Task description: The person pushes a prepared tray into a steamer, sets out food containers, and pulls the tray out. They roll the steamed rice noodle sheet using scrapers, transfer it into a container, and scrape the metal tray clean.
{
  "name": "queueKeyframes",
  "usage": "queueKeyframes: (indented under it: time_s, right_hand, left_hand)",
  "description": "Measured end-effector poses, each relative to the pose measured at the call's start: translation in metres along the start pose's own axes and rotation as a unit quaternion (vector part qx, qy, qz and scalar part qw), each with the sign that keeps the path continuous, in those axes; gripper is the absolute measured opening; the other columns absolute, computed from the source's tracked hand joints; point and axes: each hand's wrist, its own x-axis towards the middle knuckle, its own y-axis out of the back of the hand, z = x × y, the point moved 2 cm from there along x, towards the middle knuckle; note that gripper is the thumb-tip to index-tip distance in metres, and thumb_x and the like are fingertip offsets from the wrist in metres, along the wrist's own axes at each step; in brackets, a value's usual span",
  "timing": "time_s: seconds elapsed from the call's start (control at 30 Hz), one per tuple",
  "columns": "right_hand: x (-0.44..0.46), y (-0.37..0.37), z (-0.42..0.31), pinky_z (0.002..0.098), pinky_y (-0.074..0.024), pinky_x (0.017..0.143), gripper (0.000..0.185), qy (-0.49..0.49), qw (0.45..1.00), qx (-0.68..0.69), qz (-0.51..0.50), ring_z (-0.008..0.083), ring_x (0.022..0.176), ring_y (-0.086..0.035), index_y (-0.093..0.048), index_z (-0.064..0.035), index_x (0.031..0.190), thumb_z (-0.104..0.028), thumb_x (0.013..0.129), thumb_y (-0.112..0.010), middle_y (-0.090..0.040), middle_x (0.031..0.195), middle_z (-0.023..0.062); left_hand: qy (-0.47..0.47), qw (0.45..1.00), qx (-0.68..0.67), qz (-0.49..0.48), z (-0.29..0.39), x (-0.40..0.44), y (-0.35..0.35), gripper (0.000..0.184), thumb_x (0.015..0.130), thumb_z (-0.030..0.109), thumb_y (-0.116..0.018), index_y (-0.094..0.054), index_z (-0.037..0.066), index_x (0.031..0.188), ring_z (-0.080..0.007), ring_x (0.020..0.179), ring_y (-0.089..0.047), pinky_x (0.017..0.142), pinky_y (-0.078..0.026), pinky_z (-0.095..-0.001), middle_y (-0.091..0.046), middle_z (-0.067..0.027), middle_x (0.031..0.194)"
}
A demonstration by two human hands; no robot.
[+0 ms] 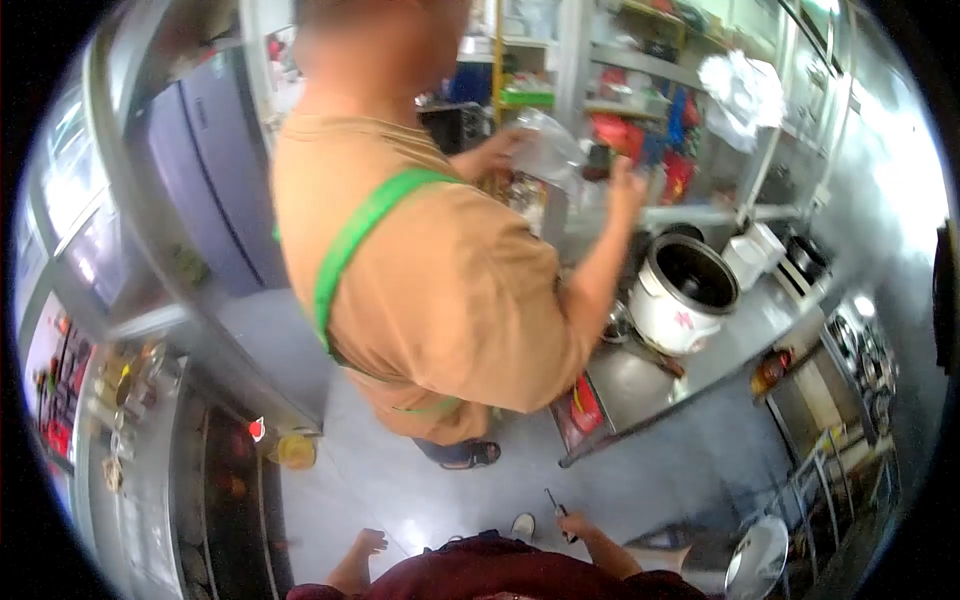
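My right hand [575, 524] is low in the head view, closed around a slim dark tool [554, 502]. The tool has a thin shaft pointing forward; its exact kind is too small to make out. Off to the left of my body hangs my left hand [372, 541], loosely bent, with nothing visible in it. Below both hands is the grey floor [420, 505]. In front of me stands a co-worker in a tan shirt [460, 290] with green straps, whose raised hands hold a clear plastic bag [545, 145] and a small dark item.
A white rice cooker [680, 295] with its lid off stands on a steel table [640, 385] at right. Along the left runs a steel counter [150, 470]. A purple-grey refrigerator [215, 175] is behind the co-worker. Metal racks [830, 490] and a pale bin [757, 555] are right.
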Motion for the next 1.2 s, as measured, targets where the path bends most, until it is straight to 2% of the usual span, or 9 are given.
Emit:
queueKeyframes:
  time_s: [0.17, 0.2, 0.33, 0.5, 0.87, 0.9, 0.93, 0.97, 1.2]
  right_hand:
    - [-0.047, -0.010, 0.022, 0.0346, -0.0431, 0.052, 0.037, 0.004, 0.993, 0.114, 0.021, 0.0205, 0.058, -0.057, -0.059, -0.0001, 0.072, -0.036, 0.076, -0.052, -0.059, 0.064, 0.0095]
    - [-0.059, -0.015, 0.029, 0.0348, -0.0434, 0.052, 0.038, -0.020, 0.994, 0.104, 0.034, 0.0206, 0.056, -0.057, -0.059, -0.0003, 0.073, -0.037, 0.076, -0.052, -0.059, 0.062, 0.0096]
    - [-0.126, -0.002, 0.036, 0.0364, -0.0435, 0.048, 0.039, -0.017, 0.986, 0.156, 0.064, 0.0213, 0.052, -0.056, -0.058, -0.0013, 0.072, -0.040, 0.077, -0.050, -0.058, 0.060, 0.0106]
    - [-0.104, -0.004, 0.106, 0.0358, -0.0405, 0.040, 0.038, 0.068, 0.950, 0.278, 0.126, 0.0207, 0.044, -0.051, -0.055, -0.0005, 0.077, -0.038, 0.077, -0.051, -0.054, 0.057, 0.0109]
    - [-0.261, 0.177, 0.145, 0.0298, -0.0387, 0.042, 0.022, 0.010, 0.811, 0.536, 0.235, 0.0148, 0.045, -0.047, -0.050, -0.0030, 0.076, -0.025, 0.080, -0.051, -0.047, 0.054, 0.0048]
    - [-0.266, 0.192, 0.155, 0.0294, -0.0384, 0.040, 0.022, 0.031, 0.791, 0.557, 0.252, 0.0145, 0.044, -0.046, -0.049, -0.0032, 0.075, -0.025, 0.080, -0.050, -0.047, 0.054, 0.0044]
    - [-0.269, 0.206, 0.165, 0.0290, -0.0380, 0.039, 0.022, 0.052, 0.771, 0.575, 0.269, 0.0141, 0.043, -0.046, -0.048, -0.0033, 0.075, -0.024, 0.080, -0.050, -0.046, 0.054, 0.0039]
    - [-0.268, 0.220, 0.173, 0.0286, -0.0377, 0.038, 0.021, 0.075, 0.751, 0.590, 0.286, 0.0137, 0.042, -0.045, -0.047, -0.0035, 0.075, -0.024, 0.080, -0.050, -0.046, 0.054, 0.0035]
    - [-0.270, 0.332, 0.203, 0.0297, -0.0377, 0.035, 0.027, 0.039, 0.668, 0.676, 0.309, 0.0136, 0.045, -0.046, -0.046, -0.0060, 0.080, -0.033, 0.081, -0.050, -0.046, 0.057, 0.0039]
  left_hand:
    - [-0.234, 0.932, 0.262, -0.086, 0.004, 0.007, -0.011, 0.023, 0.080, 0.010, -0.044, -0.048, -0.001, 0.099, -0.0277, 0.075, -0.059, 0.055, -0.046, -0.0341, -0.058, -0.0188, 0.091]
    - [-0.038, 0.996, -0.011, -0.074, 0.009, 0.014, -0.011, 0.021, 0.080, 0.010, -0.043, -0.050, -0.001, 0.098, -0.0265, 0.073, -0.060, 0.056, -0.047, -0.0354, -0.059, -0.0167, 0.087]
    - [-0.027, 0.986, 0.161, -0.035, 0.040, 0.031, -0.049, 0.020, 0.079, 0.011, -0.046, -0.053, 0.001, 0.095, -0.0188, 0.063, -0.058, 0.048, -0.045, -0.0275, -0.060, -0.0111, 0.079]
    - [0.095, 0.982, -0.002, -0.162, 0.084, 0.087, -0.109, 0.019, 0.079, 0.012, -0.048, -0.054, 0.001, 0.093, -0.0186, 0.058, -0.057, 0.045, -0.043, -0.0268, -0.060, -0.0115, 0.076]
    - [0.116, 0.894, 0.342, -0.265, 0.152, 0.202, -0.431, 0.012, 0.077, 0.014, -0.049, -0.055, 0.006, 0.071, -0.0143, 0.049, -0.050, 0.040, -0.039, -0.0260, -0.056, -0.0070, 0.064]
    - [-0.090, 0.765, 0.592, -0.239, 0.154, 0.202, -0.486, 0.015, 0.078, 0.015, -0.047, -0.056, 0.005, 0.073, -0.0143, 0.053, -0.054, 0.042, -0.041, -0.0256, -0.057, -0.0070, 0.065]
    - [-0.131, 0.745, 0.594, -0.273, 0.159, 0.204, -0.532, 0.018, 0.079, 0.018, -0.045, -0.057, 0.004, 0.081, -0.0142, 0.057, -0.056, 0.044, -0.041, -0.0246, -0.058, -0.0064, 0.069]
    - [-0.099, 0.822, 0.508, -0.238, 0.167, 0.175, -0.583, 0.023, 0.081, 0.021, -0.046, -0.056, 0.003, 0.090, -0.0141, 0.058, -0.057, 0.044, -0.041, -0.0234, -0.059, -0.0065, 0.072]
    - [-0.129, 0.778, 0.501, -0.356, 0.204, 0.127, -0.805, 0.033, 0.082, 0.030, -0.048, -0.053, 0.003, 0.101, -0.0142, 0.070, -0.056, 0.060, -0.043, -0.0256, -0.060, -0.0083, 0.085]
